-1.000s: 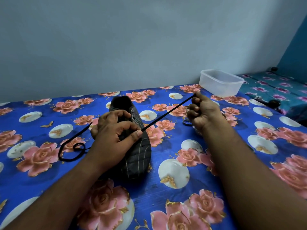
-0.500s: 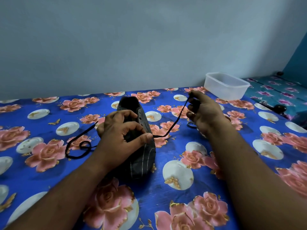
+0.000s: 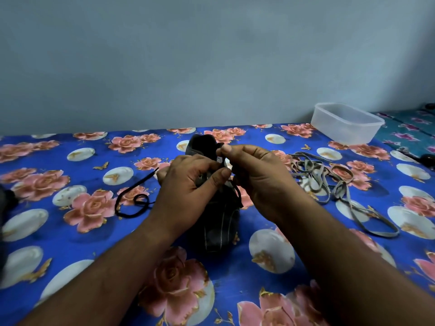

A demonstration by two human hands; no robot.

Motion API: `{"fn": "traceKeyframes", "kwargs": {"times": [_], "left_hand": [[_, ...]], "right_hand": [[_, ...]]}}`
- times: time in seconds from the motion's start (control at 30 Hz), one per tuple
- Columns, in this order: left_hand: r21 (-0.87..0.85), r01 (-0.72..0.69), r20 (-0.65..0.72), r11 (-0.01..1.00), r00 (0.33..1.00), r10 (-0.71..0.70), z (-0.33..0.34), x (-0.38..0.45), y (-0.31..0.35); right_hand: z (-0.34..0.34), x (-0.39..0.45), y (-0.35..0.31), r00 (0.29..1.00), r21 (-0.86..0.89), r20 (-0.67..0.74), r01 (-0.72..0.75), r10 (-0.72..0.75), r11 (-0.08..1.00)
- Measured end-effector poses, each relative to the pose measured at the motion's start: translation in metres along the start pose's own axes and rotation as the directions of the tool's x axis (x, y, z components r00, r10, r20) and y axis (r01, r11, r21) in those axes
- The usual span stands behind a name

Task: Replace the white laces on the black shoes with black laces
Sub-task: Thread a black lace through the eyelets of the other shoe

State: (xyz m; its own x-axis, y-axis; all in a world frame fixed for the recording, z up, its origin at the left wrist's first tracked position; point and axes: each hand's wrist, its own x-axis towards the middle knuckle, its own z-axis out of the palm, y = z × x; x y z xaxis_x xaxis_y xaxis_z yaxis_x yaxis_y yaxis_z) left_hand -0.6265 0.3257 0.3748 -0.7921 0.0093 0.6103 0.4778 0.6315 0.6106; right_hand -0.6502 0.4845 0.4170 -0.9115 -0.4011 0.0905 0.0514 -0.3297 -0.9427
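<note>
Presently both hands are closed in over the upper eyelet rows of the black shoe, which lies on the floral-covered table with its toe toward the person and its heel opening away.

Left hand: fingers curled round the shoe's upper, thumb pressed inward at the eyelet strip; it holds the shoe. Whether it also traps the lace cannot be told.

Right hand: thumb and forefinger pinched together just above the left thumb, evidently on the working end of the black lace, a slack length of which hangs below the hand across the shoe's flank. The tip itself is hidden between the fingers.

The lace's other end trails out to the left of the left hand, looped on the cloth. The removed white laces lie in a tangle just right of the right hand; a clear plastic container stands beyond them.

Assessment: lacing is part-way, with the next eyelet being threaded. Recommendations:
- Keep the pinch close to the lace tip so it stays stiff on entry.
- Use the left thumb to hold the eyelet strip open and still.
- Draw the slack through before crossing over.
- Check that the two ends remain even.
- Keep the white laces clear of the work.
</note>
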Motion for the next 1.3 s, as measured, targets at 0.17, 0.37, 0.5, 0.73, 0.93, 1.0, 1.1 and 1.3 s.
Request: {"fn": "traceKeyframes", "kwargs": {"times": [0.17, 0.37, 0.5, 0.73, 0.93, 1.0, 1.1, 1.3], "left_hand": [[0.069, -0.044, 0.03, 0.997, 0.999, 0.042, 0.003, -0.003, 0.001], [0.193, -0.04, 0.089, 0.98, 0.996, 0.023, -0.001, -0.005, -0.001], [0.089, 0.048, 0.01, 0.995, 0.999, -0.049, -0.007, -0.001, -0.013], [0.012, 0.466, -0.017, 0.885, 0.885, -0.466, -0.025, 0.0, -0.037], [0.031, 0.475, 0.047, 0.879, 0.878, -0.476, -0.014, -0.004, -0.023], [0.065, 0.475, 0.024, 0.878, 0.878, -0.477, -0.011, -0.004, -0.02], [0.105, 0.483, -0.028, 0.869, 0.875, -0.483, -0.01, -0.002, -0.017], [0.093, 0.472, -0.068, 0.877, 0.882, -0.467, -0.012, -0.005, -0.013]], "right_hand": [[-0.012, 0.011, 0.005, 0.993, 0.02, -0.117, -0.017, 0.019, 1.0], [-0.03, 0.019, -0.002, 0.984, 0.137, -0.179, 0.006, 0.019, 0.991], [-0.038, 0.021, -0.009, 0.969, 0.156, -0.243, 0.092, -0.052, 0.983], [-0.04, 0.023, 0.003, 0.97, -0.371, -0.124, 0.152, -0.211, 0.916], [-0.026, 0.019, 0.022, 0.985, -0.599, 0.005, 0.14, -0.171, 0.789], [-0.023, 0.019, 0.026, 0.986, -0.647, 0.042, 0.148, -0.159, 0.748], [-0.024, 0.02, 0.028, 0.989, -0.674, 0.047, 0.133, -0.137, 0.726], [-0.028, 0.022, 0.032, 0.972, -0.802, 0.096, 0.202, -0.212, 0.562]]}}
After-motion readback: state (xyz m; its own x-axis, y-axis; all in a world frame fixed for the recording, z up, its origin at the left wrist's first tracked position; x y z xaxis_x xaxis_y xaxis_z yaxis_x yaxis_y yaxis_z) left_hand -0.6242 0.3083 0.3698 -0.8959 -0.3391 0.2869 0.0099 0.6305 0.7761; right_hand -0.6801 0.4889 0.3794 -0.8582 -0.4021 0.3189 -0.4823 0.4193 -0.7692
